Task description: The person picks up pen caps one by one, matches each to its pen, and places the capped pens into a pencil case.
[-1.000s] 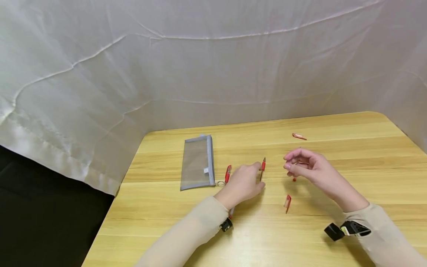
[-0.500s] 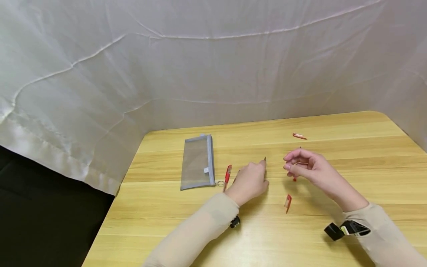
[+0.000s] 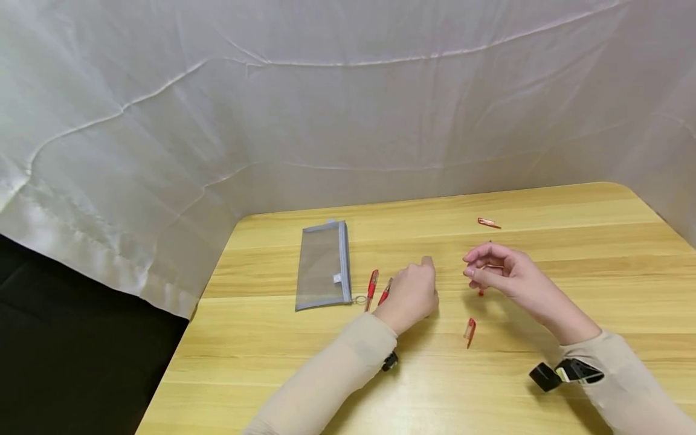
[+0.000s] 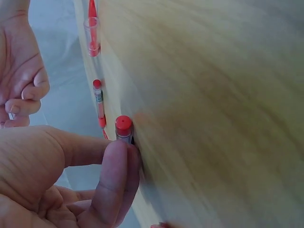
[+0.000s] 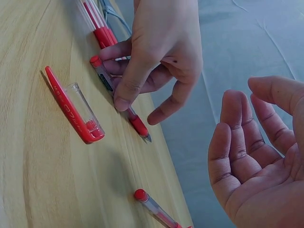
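My left hand (image 3: 410,296) is low over the table, pinching a clear-barrelled pen with a red grip (image 5: 138,126) between thumb and fingers. That pen has no cap on its tip and lies along the wood; the head view hides it behind the hand. To the right, my right hand (image 3: 502,269) hovers with loosely bent fingers and holds nothing. Beneath it lies another pen (image 5: 154,207), mostly covered in the head view. A red and clear pen cap (image 3: 470,333) rests on the table between the two hands, nearer the front.
A grey mesh zip pouch (image 3: 321,266) lies flat at the left. Between it and my left hand are a red pen (image 3: 372,287) and another red-gripped pen (image 3: 385,293), partly covered. A second cap (image 3: 489,223) lies farther back. Pale cloth (image 3: 348,121) hangs behind the table.
My left hand has shifted slightly right and now covers the pen whose red grip showed earlier. A red-gripped pen has come into view left of that hand. My right hand stays put.
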A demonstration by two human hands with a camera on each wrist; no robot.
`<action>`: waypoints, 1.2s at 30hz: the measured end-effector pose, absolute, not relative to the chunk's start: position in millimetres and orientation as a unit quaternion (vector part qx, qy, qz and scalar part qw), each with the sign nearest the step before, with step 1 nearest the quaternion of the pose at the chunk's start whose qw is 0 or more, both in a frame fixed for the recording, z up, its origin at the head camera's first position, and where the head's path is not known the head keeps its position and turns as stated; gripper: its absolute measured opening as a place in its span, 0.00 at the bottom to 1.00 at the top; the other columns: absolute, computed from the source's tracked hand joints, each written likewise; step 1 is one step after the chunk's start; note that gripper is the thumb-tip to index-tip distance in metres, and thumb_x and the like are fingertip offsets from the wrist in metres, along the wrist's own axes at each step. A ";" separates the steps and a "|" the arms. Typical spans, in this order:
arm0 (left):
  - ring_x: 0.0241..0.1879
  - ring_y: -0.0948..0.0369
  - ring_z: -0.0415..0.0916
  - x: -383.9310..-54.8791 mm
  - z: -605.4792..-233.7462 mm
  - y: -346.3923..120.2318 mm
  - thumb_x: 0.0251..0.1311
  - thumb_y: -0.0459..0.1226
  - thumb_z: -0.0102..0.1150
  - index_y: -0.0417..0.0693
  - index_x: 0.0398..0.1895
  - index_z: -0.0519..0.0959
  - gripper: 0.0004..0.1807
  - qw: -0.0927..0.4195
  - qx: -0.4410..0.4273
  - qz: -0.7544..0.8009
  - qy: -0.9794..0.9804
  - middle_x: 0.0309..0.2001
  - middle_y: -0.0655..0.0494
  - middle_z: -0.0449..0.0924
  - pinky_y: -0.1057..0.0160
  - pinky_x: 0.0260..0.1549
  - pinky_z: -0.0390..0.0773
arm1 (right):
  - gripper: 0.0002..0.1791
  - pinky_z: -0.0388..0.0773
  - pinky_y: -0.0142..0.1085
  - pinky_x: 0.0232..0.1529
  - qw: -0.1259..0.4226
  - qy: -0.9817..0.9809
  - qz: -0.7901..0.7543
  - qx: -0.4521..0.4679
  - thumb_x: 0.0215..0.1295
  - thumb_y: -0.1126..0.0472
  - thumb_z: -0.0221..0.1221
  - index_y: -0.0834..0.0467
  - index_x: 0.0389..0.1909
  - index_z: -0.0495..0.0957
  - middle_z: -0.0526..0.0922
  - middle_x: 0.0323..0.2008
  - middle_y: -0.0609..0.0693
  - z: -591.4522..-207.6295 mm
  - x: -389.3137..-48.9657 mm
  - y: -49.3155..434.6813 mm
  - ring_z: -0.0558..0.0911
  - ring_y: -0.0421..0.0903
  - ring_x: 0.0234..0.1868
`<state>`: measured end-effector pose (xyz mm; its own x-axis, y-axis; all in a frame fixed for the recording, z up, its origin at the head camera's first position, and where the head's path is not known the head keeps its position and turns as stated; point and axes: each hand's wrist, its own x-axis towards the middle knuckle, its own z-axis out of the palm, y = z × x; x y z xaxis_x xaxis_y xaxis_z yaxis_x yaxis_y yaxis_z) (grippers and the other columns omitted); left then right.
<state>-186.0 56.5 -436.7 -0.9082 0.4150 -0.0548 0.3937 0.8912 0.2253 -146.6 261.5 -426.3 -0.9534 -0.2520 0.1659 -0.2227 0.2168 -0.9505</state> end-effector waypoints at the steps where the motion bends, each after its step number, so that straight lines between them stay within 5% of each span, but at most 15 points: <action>1: 0.17 0.61 0.73 -186.5 -436.7 57.0 0.68 0.36 0.67 0.44 0.60 0.76 0.19 0.058 0.202 0.110 0.971 0.23 0.57 0.79 0.63 0.13 0.72 | 0.08 0.89 0.36 0.40 0.012 0.781 -0.606 -0.152 0.77 0.67 0.62 0.58 0.53 0.79 0.88 0.42 0.43 -426.4 -146.7 261.5 0.89 0.43 0.39; 9: 0.18 0.60 0.75 -188.0 -434.3 59.5 0.69 0.34 0.65 0.37 0.77 0.69 0.34 0.092 0.179 0.121 0.972 0.25 0.54 0.82 0.64 0.16 0.74 | 0.08 0.88 0.35 0.40 0.009 0.781 -0.606 -0.152 0.77 0.67 0.62 0.58 0.52 0.79 0.88 0.41 0.43 -427.7 -147.3 262.2 0.89 0.42 0.38; 16: 0.17 0.59 0.75 -190.3 -433.6 58.7 0.68 0.34 0.66 0.42 0.62 0.76 0.21 0.120 0.155 0.147 0.969 0.23 0.56 0.79 0.63 0.15 0.74 | 0.08 0.89 0.35 0.41 0.010 0.782 -0.605 -0.149 0.77 0.67 0.62 0.58 0.53 0.79 0.88 0.43 0.46 -428.0 -147.4 263.7 0.90 0.42 0.39; 20: 0.14 0.60 0.75 -193.4 -433.3 56.6 0.68 0.32 0.66 0.42 0.66 0.74 0.25 0.148 0.141 0.180 0.962 0.23 0.56 0.80 0.65 0.12 0.71 | 0.08 0.89 0.35 0.42 0.011 0.783 -0.603 -0.149 0.77 0.67 0.62 0.58 0.53 0.79 0.88 0.43 0.45 -427.9 -147.6 265.0 0.90 0.43 0.40; 26: 0.16 0.61 0.79 -197.6 -432.1 52.4 0.65 0.33 0.72 0.44 0.52 0.75 0.17 0.164 0.127 0.228 0.951 0.26 0.54 0.79 0.68 0.18 0.78 | 0.08 0.89 0.35 0.42 0.011 0.779 -0.609 -0.149 0.77 0.68 0.62 0.58 0.53 0.79 0.88 0.43 0.44 -427.1 -147.9 265.9 0.90 0.43 0.40; 36: 0.13 0.63 0.81 -198.0 -435.1 50.6 0.59 0.39 0.81 0.45 0.50 0.75 0.24 0.176 0.101 0.260 0.944 0.27 0.53 0.81 0.69 0.19 0.80 | 0.09 0.89 0.35 0.44 0.017 0.775 -0.614 -0.146 0.78 0.68 0.61 0.57 0.53 0.79 0.87 0.44 0.47 -427.0 -147.8 266.5 0.90 0.42 0.42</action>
